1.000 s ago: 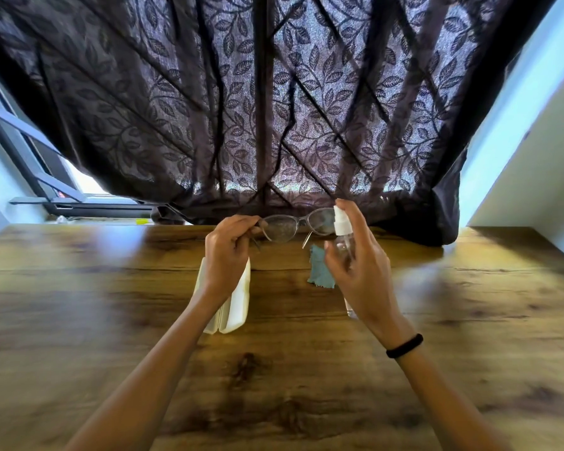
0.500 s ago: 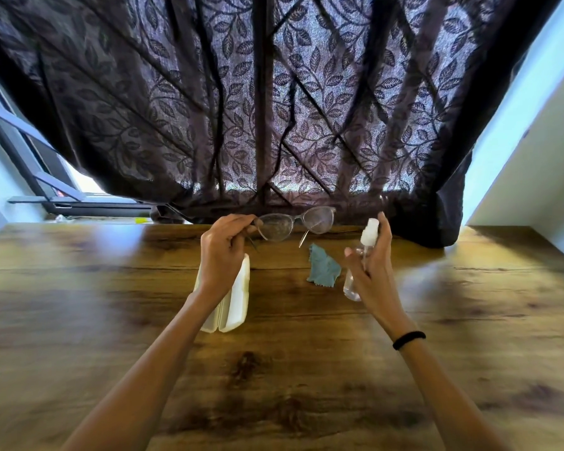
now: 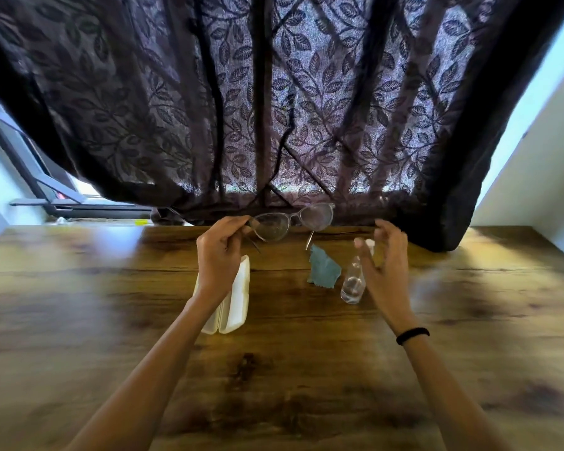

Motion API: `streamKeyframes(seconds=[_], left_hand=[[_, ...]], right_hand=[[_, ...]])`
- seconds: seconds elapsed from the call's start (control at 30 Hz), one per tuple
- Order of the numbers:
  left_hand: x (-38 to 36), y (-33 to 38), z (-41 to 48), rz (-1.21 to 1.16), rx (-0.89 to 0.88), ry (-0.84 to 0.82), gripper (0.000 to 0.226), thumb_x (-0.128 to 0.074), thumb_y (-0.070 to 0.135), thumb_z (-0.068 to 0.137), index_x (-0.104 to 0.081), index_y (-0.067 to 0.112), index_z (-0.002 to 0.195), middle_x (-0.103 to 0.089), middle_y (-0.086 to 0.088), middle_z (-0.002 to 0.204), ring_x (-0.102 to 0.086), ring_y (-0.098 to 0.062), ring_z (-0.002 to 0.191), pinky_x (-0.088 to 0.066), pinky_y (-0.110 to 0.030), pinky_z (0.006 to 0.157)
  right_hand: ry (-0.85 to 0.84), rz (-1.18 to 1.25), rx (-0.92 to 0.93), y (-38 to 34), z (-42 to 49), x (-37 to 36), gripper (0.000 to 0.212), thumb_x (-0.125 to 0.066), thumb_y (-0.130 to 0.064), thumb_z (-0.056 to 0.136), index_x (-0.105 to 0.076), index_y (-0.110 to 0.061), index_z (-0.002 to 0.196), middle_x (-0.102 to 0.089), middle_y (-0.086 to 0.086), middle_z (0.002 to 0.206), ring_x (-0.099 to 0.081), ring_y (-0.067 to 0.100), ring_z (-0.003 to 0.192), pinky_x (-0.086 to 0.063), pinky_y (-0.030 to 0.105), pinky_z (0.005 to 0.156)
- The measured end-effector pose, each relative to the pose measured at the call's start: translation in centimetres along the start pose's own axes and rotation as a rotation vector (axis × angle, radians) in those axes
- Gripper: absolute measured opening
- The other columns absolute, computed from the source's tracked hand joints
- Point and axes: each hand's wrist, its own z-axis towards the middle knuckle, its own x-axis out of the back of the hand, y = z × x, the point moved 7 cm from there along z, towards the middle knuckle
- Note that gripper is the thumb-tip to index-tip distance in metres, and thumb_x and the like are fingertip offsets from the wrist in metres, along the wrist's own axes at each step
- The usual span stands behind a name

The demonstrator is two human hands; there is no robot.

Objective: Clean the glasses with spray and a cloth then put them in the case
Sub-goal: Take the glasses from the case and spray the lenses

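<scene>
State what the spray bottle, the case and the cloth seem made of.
Small clear spray bottle: see-through plastic, probably; liquid shows inside.
White oblong case: hard smooth plastic, likely; rigid moulded edges.
Teal crumpled cloth: soft matte fabric, perhaps microfibre; it lies creased.

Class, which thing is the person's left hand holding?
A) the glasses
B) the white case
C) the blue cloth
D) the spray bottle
A: the left hand pinches the glasses by one end of the frame; the cloth and spray bottle sit on the table.
</scene>
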Motion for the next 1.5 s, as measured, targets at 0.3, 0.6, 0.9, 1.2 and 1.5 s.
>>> streamKeyframes(seconds=[0.3, 0.6, 0.9, 1.2, 1.5], left_hand=[[-0.5, 0.4, 0.4, -0.304, 0.211, -0.037, 0.04, -0.051, -0.008, 0.086, -0.064, 0.029, 0.089, -0.069, 0.028, 0.079, -0.063, 0.006, 0.082, -0.051, -0.014, 0.079], [0.5, -3.2, -0.3, -0.278, 0.419, -0.188, 0.031, -0.054, -0.004, 0.085, -0.062, 0.012, 0.111, -0.07, 0.014, 0.089, -0.064, -0.008, 0.09, -0.053, -0.016, 0.074], [0.5, 3.5, 3.3, 0.171, 0.033, -0.211, 0.023, -0.067, 0.015, 0.08, -0.068, 0.011, 0.103, -0.065, 0.001, 0.097, -0.059, -0.007, 0.083, -0.044, -0.01, 0.077], [-2.0, 3.3, 2.8, 0.41, -0.044, -0.363, 0.016, -0.065, 0.011, 0.08, -0.07, 0.01, 0.095, -0.066, -0.003, 0.091, -0.06, -0.016, 0.086, -0.047, -0.03, 0.078], [-0.4, 0.7, 2.6, 0.286, 0.07, -0.131, 0.015, -0.071, 0.006, 0.073, -0.073, 0.005, 0.088, -0.067, -0.002, 0.081, -0.055, -0.004, 0.065, -0.038, -0.005, 0.065]], right_hand=[[-0.248, -0.258, 0.084, -1.7, 4.4, -2.7, 0.028, -0.06, -0.031, 0.085, -0.065, -0.013, 0.105, -0.071, 0.006, 0.098, -0.065, 0.023, 0.092, -0.046, 0.054, 0.093], [-0.147, -0.225, 0.188, -4.1, 4.3, -2.4, 0.013, -0.06, -0.014, 0.086, -0.07, -0.006, 0.087, -0.07, 0.009, 0.08, -0.059, 0.022, 0.074, -0.051, 0.047, 0.08], [-0.129, -0.389, 0.331, -5.7, 3.7, -3.8, 0.014, -0.058, -0.014, 0.086, -0.071, -0.01, 0.086, -0.07, 0.007, 0.079, -0.057, 0.024, 0.078, -0.043, 0.051, 0.091], [-0.127, -0.37, 0.345, -5.5, 3.4, -3.7, 0.013, -0.06, -0.012, 0.085, -0.072, -0.013, 0.083, -0.07, 0.004, 0.078, -0.058, 0.025, 0.078, -0.042, 0.051, 0.093], [-0.04, -0.146, 0.238, -4.3, 2.6, -1.6, 0.028, -0.059, -0.03, 0.087, -0.062, -0.013, 0.109, -0.062, 0.006, 0.104, -0.054, 0.021, 0.095, -0.05, 0.041, 0.082]])
